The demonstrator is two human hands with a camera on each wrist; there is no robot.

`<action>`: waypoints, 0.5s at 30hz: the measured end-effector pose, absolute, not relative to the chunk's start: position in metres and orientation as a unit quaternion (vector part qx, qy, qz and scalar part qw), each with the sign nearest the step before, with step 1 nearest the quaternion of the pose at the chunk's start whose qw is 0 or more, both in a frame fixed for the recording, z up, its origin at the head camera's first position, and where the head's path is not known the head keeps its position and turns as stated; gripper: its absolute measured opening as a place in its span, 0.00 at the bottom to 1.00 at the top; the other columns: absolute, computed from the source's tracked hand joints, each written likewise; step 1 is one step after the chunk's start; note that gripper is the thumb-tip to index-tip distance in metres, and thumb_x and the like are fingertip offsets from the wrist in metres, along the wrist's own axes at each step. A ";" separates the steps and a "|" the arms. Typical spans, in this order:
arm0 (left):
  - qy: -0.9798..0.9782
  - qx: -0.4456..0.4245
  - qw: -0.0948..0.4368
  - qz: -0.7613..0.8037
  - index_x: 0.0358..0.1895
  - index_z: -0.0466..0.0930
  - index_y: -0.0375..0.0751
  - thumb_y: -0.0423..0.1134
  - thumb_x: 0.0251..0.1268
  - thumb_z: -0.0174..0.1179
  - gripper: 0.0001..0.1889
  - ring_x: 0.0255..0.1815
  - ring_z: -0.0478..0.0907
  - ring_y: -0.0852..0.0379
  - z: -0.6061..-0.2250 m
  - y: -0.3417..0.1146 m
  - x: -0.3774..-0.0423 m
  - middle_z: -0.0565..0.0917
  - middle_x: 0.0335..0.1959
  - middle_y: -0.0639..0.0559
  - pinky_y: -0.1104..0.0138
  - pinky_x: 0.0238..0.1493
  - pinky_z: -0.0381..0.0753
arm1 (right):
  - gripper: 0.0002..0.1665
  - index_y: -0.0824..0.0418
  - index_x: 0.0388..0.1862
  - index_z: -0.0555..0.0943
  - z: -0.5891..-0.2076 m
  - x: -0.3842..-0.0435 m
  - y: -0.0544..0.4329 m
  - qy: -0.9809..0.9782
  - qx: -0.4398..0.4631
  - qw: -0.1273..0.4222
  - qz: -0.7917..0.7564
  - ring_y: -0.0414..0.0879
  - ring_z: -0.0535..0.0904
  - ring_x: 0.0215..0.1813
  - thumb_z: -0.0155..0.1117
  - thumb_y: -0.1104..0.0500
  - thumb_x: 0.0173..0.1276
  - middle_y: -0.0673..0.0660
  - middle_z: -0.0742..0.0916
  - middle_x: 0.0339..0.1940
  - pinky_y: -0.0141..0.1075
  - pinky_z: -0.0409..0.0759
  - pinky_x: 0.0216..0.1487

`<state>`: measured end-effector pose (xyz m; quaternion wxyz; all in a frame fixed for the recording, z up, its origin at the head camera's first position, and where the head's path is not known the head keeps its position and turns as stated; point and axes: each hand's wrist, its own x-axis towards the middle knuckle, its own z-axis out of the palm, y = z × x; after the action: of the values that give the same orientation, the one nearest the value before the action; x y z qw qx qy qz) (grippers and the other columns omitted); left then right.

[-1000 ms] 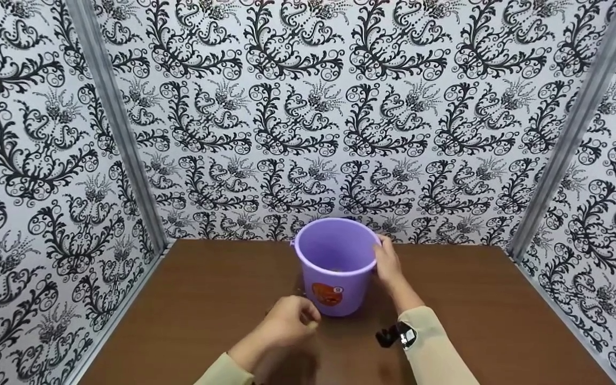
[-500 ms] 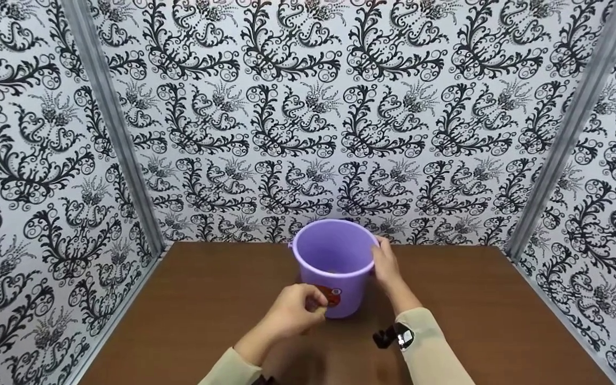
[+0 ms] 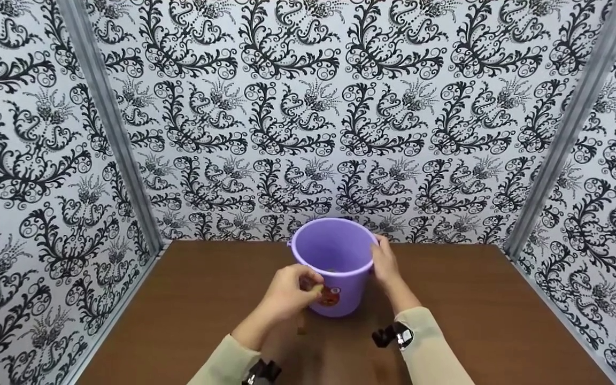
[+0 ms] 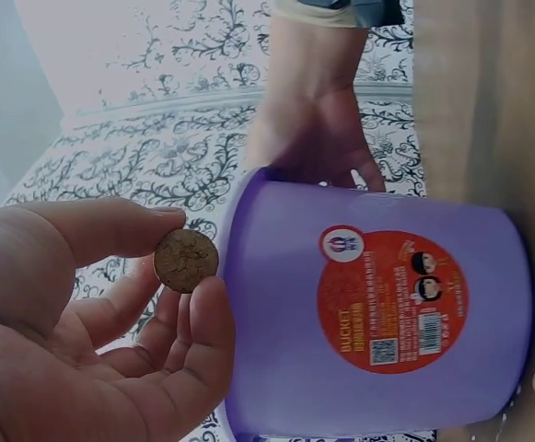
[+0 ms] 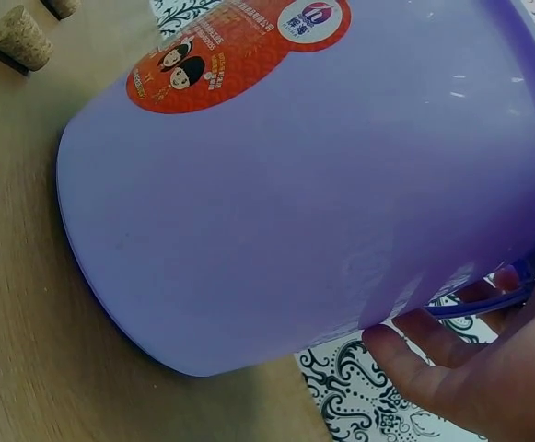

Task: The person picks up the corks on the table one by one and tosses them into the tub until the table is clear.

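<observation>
A purple bucket stands upright on the brown table, an orange-red label on its front. My right hand grips its right side near the rim; in the right wrist view its fingers lie by the wall and the blue-purple handle. Between thumb and fingertips, my left hand pinches a cork stopper, its round end facing the left wrist camera. That hand is in front of the bucket's left side, just below the rim. Something small shows at the bucket's bottom, too unclear to name.
Two more cork stoppers lie on the table before the bucket: one cork shows whole, the other cork is cut off by the frame. Patterned wallpaper panels with grey corner posts enclose the table behind and at both sides.
My left hand has risen and moved slightly right, from low beside the bucket to near its rim. The right hand keeps its grip, and the bucket stays in place.
</observation>
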<state>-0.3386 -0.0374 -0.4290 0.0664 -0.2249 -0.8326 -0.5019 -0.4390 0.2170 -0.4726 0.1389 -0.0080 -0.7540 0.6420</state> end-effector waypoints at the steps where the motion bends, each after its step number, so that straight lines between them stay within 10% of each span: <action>1: -0.831 -0.223 0.064 -0.506 0.39 0.89 0.38 0.30 0.58 0.71 0.06 0.33 0.84 0.61 -0.427 -0.037 -0.340 0.90 0.33 0.49 0.70 0.38 0.87 | 0.26 0.62 0.74 0.73 -0.473 -0.440 0.217 -0.755 -0.007 0.144 0.639 0.68 0.75 0.70 0.44 0.58 0.82 0.72 0.78 0.74 0.54 0.70 0.72; 15: -0.822 -0.192 0.062 -0.533 0.42 0.89 0.39 0.32 0.59 0.73 0.08 0.35 0.86 0.57 -0.405 -0.030 -0.360 0.90 0.36 0.48 0.66 0.40 0.89 | 0.25 0.65 0.72 0.73 -0.471 -0.438 0.217 -0.761 0.000 0.161 0.629 0.65 0.76 0.68 0.45 0.59 0.81 0.72 0.80 0.71 0.49 0.71 0.68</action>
<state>-0.3600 -0.0303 -0.4051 0.0619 -0.1919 -0.8219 -0.5328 -0.4377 0.2167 -0.4713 0.1613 -0.0002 -0.7606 0.6289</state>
